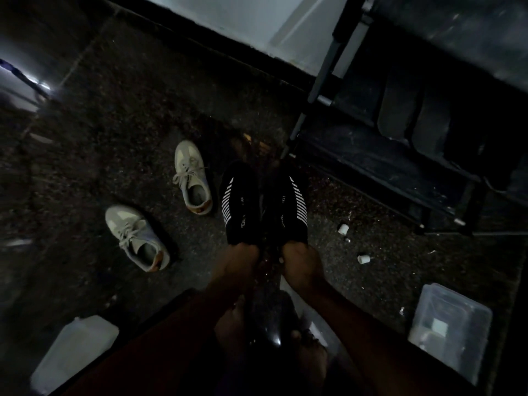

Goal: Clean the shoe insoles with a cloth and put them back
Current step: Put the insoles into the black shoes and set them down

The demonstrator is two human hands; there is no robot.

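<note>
At frame centre, the left hand [238, 262] and right hand [300, 262] each grip a black shoe [238, 204] by its heel; light, soft, best held there.

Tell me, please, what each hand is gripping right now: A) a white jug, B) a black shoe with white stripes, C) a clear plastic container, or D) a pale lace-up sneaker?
B: the left hand and right hand each grip the heel of a black striped shoe, while the pale sneakers lie apart on the floor.
</note>
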